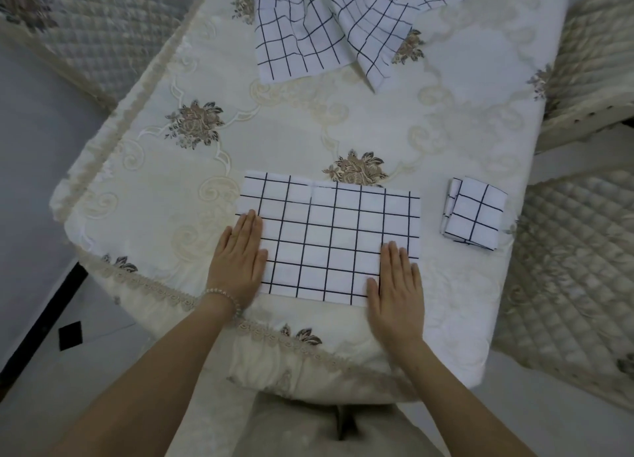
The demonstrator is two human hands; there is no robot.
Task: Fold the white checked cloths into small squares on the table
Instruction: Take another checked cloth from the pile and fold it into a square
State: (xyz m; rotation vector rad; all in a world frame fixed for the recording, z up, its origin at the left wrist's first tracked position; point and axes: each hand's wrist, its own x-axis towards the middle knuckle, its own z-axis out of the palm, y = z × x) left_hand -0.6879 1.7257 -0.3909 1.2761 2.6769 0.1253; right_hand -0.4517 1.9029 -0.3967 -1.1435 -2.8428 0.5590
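Observation:
A white checked cloth (329,237) lies flat as a wide rectangle near the front edge of the table (164,196). My left hand (238,259) presses flat on its left edge, fingers straight. My right hand (394,281) presses flat on its front right corner. To the right sits a small folded checked square (475,213). At the far end lies a loose pile of unfolded checked cloths (329,24).
The table wears a cream embroidered cover with flower motifs and a lace border. Quilted cream chairs stand at the right (576,251) and at the far left (92,28). Grey floor (37,168) shows to the left.

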